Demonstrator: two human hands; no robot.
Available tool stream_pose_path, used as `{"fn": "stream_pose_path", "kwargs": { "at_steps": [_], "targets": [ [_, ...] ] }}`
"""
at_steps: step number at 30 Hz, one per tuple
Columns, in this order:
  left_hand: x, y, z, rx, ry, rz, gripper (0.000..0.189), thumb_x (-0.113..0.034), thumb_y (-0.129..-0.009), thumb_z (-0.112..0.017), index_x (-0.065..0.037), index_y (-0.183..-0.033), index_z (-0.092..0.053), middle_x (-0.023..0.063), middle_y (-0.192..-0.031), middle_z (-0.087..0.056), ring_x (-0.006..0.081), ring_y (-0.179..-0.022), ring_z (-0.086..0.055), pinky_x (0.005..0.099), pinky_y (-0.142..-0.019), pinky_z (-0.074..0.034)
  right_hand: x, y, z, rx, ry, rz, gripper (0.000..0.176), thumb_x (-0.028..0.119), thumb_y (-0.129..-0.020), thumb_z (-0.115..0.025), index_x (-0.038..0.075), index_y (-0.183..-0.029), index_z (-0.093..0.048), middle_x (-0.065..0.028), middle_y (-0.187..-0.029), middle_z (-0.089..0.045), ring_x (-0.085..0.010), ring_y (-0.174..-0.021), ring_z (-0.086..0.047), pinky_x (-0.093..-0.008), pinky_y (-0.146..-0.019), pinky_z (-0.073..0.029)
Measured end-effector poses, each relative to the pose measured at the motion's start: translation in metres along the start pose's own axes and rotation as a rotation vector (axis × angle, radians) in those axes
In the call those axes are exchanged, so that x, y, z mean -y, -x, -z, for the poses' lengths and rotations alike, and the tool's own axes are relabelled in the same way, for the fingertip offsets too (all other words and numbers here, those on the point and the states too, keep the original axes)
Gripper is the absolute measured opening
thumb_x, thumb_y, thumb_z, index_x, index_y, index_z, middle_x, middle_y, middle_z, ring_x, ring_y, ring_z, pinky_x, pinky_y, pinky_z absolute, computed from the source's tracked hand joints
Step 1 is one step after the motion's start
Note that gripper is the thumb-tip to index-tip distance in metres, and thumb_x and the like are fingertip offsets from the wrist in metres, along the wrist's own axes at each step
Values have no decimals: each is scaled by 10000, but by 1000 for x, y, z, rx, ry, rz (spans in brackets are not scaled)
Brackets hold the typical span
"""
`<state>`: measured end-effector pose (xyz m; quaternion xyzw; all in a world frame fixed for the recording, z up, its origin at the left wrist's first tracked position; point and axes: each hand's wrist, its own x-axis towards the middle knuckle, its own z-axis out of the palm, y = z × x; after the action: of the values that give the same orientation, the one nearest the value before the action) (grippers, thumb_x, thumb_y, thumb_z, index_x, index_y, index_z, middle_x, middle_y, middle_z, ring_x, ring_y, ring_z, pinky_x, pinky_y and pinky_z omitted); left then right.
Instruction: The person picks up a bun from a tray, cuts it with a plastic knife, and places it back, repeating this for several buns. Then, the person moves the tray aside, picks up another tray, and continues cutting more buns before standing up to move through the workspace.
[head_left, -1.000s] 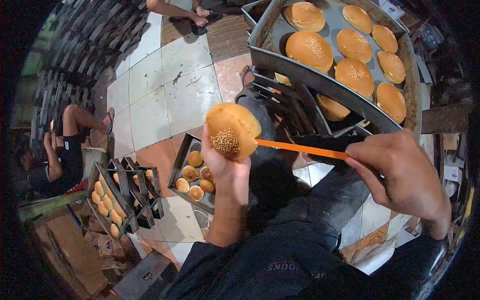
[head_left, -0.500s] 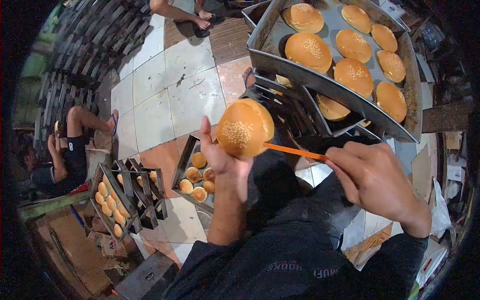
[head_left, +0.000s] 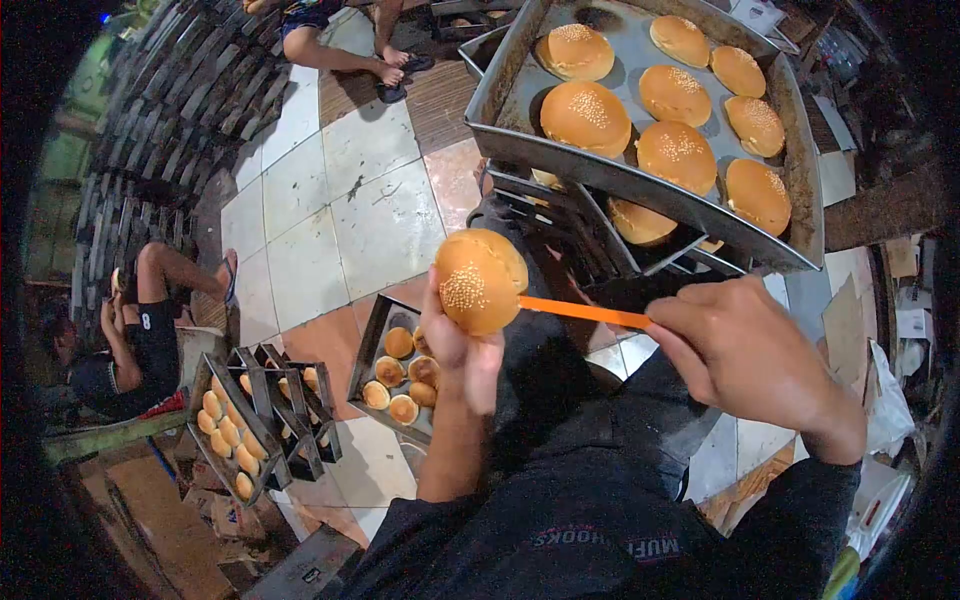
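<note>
A round sesame-topped bun (head_left: 478, 290) rests in my left hand (head_left: 462, 350), whose fingers and thumb curl around its underside. Between thumb and fingers, my right hand (head_left: 750, 350) grips one end of a thin, flat orange tool (head_left: 585, 312). The tool's other end meets the bun's right side, and its tip is hidden there. Beyond my hands, a large metal tray (head_left: 590, 160) carries several sesame buns (head_left: 676, 155). It sits on top of other trays, one with another bun (head_left: 640, 222) showing.
On the tiled floor (head_left: 375, 235) lies a tray of small buns (head_left: 390, 370). Left of it, tilted trays with buns (head_left: 228, 430) stand stacked. A person (head_left: 130, 350) sits at far left; another person's legs (head_left: 335, 60) show at the top. Dark stacked trays (head_left: 170, 110) line the left wall.
The view has shifted slightly. My left hand has turned a little, and its thumb now lies closer against the bun. The orange tool stays at the bun's side.
</note>
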<state>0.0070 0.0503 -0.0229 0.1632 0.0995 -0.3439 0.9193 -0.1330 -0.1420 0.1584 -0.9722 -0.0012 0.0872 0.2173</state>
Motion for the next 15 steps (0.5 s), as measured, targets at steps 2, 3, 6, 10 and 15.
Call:
{"fn": "stream_pose_path", "kwargs": {
  "at_steps": [2, 3, 6, 10, 15],
  "targets": [
    [7, -2, -5, -12, 6, -153, 398, -331, -957, -368, -26, -1167, -513, 119, -1104, -607, 251, -993, -612, 399, -845, -523, 1, 1, -4, -43, -15, 10, 164, 145, -845, -552, 8, -762, -585, -150, -681, -589, -337, -658, -597, -425, -595, -480],
    [6, -2, -10, -9, 6, -156, 398, -331, -957, -368, -26, -1167, -513, 119, -1104, -607, 251, -993, -612, 399, -845, -523, 2, 3, -3, -40, -28, 8, 149, 143, -846, -555, 12, -781, -580, -145, -677, -580, -331, -644, -596, -419, -582, -481],
    [1, -1, -22, -270, -81, -303, 399, -330, -945, -372, -27, -1162, -515, 115, -1098, -608, 253, -993, -610, 397, -844, -522, 5, 6, -7, -77, 2, 29, 128, 142, -844, -563, 18, -816, -569, -132, -671, -561, -316, -607, -592, -402, -548, -483],
    [6, -4, -30, -244, -75, -351, 415, -341, -932, -375, -27, -1161, -519, 114, -1106, -605, 256, -994, -610, 396, -841, -522, 6, 1, -25, -140, 69, 93, 127, 134, -836, -578, 13, -855, -542, -114, -675, -532, -295, -552, -583, -376, -492, -487],
    [-19, -13, -34, -353, 2, -319, 427, -335, -921, -361, -25, -1166, -520, 117, -1114, -602, 284, -1003, -601, 425, -868, -503, 2, 12, -32, -193, 66, 121, 118, 95, -814, -609, 9, -826, -529, -112, -682, -534, -268, -543, -583, -350, -455, -486]
  ]
}}
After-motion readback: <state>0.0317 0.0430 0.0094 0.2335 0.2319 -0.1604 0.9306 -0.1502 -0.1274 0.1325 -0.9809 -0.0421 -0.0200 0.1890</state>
